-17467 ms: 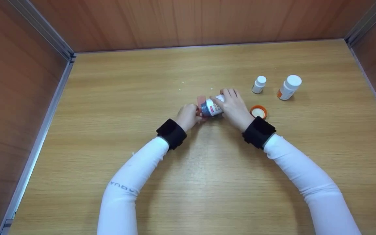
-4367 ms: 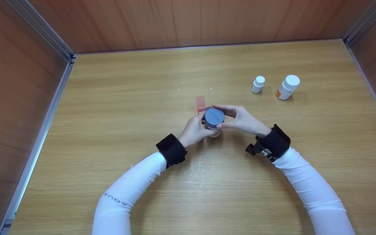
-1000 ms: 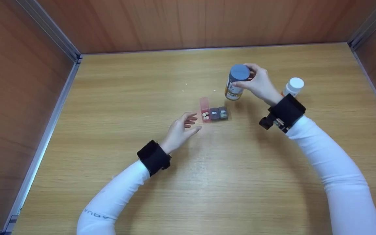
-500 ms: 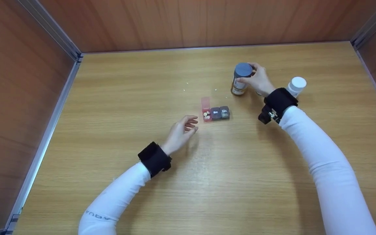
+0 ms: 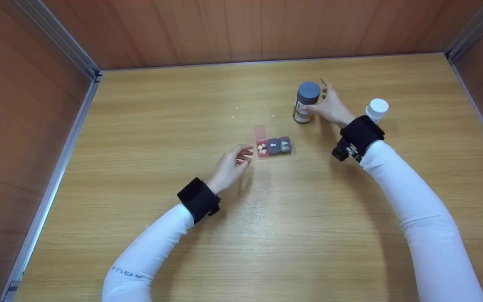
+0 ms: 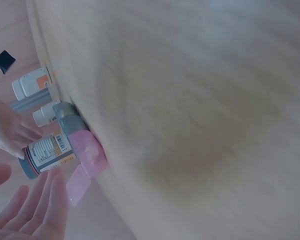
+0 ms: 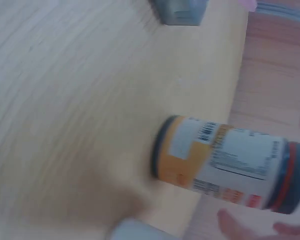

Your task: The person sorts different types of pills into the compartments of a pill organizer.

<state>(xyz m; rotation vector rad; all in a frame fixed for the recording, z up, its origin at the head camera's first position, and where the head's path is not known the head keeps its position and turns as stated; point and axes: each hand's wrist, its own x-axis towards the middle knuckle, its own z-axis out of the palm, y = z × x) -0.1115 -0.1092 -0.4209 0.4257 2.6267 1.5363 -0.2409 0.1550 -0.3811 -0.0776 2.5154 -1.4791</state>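
Observation:
A pill bottle [image 5: 303, 112] with a blue-grey cap and an orange-and-white label stands upright on the table. My right hand [image 5: 332, 107] is beside it, fingers spread away from the cap and thumb overlapping its side. In the right wrist view, the fingertips are apart from the bottle [image 7: 215, 159]. Nearer me lies a small pill organizer [image 5: 273, 146]; its pink compartment [image 5: 262, 153] has its lid up and several pale tablets inside, while two grey compartments have lids down. My left hand [image 5: 229, 168] hovers just left of it, holding nothing, fingers loosely bent.
A white-capped bottle [image 5: 377, 108] stands farther right, partly behind my right wrist. A smaller white bottle [image 6: 44, 115] shows in the left wrist view, hidden by my right hand from above. Tiny white crumbs [image 5: 233, 116] lie behind the organizer. Wooden walls [image 5: 241, 31] enclose the table.
Earlier the uncapped bottle was tipped over the organizer, then its cap was turned on between both hands. My right hand has since set it at the back right and loosened its fingers.

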